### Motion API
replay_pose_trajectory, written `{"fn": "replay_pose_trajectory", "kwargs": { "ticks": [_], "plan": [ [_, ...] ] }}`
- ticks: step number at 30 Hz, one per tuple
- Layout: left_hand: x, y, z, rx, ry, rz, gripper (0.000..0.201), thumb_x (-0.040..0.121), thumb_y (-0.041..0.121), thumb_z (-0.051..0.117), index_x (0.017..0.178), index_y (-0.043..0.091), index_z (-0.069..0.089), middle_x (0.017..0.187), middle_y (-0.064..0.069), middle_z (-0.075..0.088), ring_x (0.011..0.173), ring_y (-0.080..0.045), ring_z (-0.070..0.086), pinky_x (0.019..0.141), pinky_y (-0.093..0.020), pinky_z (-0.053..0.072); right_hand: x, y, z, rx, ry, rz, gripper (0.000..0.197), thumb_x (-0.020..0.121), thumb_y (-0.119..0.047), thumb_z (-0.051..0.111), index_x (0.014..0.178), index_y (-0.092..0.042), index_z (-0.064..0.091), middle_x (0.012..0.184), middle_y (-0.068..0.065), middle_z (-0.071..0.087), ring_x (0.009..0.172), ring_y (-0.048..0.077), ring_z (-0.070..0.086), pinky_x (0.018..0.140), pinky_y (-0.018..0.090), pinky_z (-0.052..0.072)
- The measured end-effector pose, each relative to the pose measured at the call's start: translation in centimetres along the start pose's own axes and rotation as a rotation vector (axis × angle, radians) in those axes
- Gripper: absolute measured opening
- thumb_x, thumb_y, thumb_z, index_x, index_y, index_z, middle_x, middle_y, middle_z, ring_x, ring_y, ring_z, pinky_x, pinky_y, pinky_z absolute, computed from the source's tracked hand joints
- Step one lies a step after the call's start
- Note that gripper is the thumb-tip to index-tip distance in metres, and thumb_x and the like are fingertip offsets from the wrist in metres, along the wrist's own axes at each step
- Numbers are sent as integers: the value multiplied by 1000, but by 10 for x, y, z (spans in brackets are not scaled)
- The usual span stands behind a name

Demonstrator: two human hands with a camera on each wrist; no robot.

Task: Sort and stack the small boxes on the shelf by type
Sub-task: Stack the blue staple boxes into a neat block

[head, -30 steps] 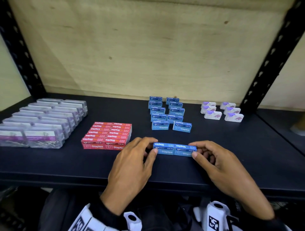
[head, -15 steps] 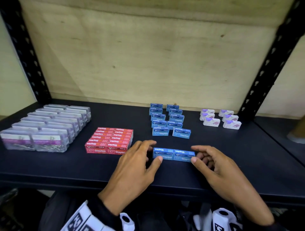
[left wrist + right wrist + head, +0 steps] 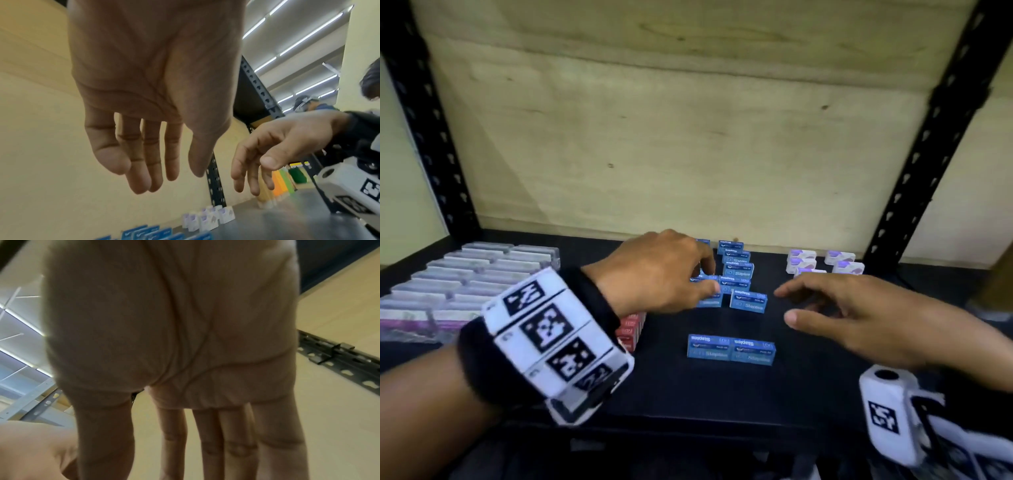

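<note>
Two blue staple boxes (image 3: 731, 349) lie side by side near the shelf's front, with no hand on them. Behind them stands the group of blue staple boxes (image 3: 738, 274) (image 3: 148, 233). My left hand (image 3: 707, 284) (image 3: 164, 178) reaches over the left part of that group with relaxed fingers and nothing in the palm. Whether its fingertips touch a box I cannot tell. My right hand (image 3: 784, 305) (image 3: 252, 178) (image 3: 205, 443) hovers open just right of the group, holding nothing.
Clear boxes (image 3: 465, 274) fill the shelf's left side. Red staple boxes (image 3: 631, 329) show partly behind my left wrist. Small white and purple boxes (image 3: 822, 262) (image 3: 207, 217) sit at the back right. Black shelf posts (image 3: 914, 192) stand at both sides.
Both hands have let go of the two front blue boxes and moved back. The left hand now reaches over the blue group, and the right hovers beside it.
</note>
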State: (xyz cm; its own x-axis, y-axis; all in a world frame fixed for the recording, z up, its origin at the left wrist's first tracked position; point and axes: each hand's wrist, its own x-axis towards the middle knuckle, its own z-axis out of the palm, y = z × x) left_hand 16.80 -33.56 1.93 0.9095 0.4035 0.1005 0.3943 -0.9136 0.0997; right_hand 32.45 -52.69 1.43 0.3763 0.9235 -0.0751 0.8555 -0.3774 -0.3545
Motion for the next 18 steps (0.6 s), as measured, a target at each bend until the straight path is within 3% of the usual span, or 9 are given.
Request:
{"fn": "replay_pose_trajectory", "kwargs": {
  "ticks": [5,7,10,15,18],
  "plan": [
    [37,-9,1,124,-189,6,33,90,54,58,114,31,58,109,10,59,100,-16,57,90,-34,49,52,16,-9,-140,-93,94,33,92,-51,57,122,-40,50,114,-20,61,106,2,59,101,27,45],
    [47,-12,4,173,-270,12,28,91,49,59,108,27,56,102,7,54,93,-17,54,86,-32,48,68,22,-10,-213,-124,146,31,92,-53,58,118,-39,49,112,-16,62,103,9,60,99,30,45],
    [60,-15,11,197,-382,19,31,92,41,62,114,19,57,105,3,58,92,-17,54,78,-29,44,86,25,-9,-294,-203,187,33,91,-54,59,118,-38,48,116,-11,62,101,12,58,98,32,46],
    [73,-19,18,167,-447,36,34,93,38,63,121,20,57,114,5,61,95,-15,54,81,-28,43,102,24,0,-381,-299,190,40,91,-50,60,125,-35,46,112,-9,57,104,16,56,96,32,46],
    [80,-19,22,188,-467,55,32,92,38,64,118,20,59,108,5,61,95,-16,56,80,-28,44,108,26,2,-362,-306,160,31,92,-48,60,118,-35,48,101,-14,59,96,12,56,90,29,45]
  ]
}}
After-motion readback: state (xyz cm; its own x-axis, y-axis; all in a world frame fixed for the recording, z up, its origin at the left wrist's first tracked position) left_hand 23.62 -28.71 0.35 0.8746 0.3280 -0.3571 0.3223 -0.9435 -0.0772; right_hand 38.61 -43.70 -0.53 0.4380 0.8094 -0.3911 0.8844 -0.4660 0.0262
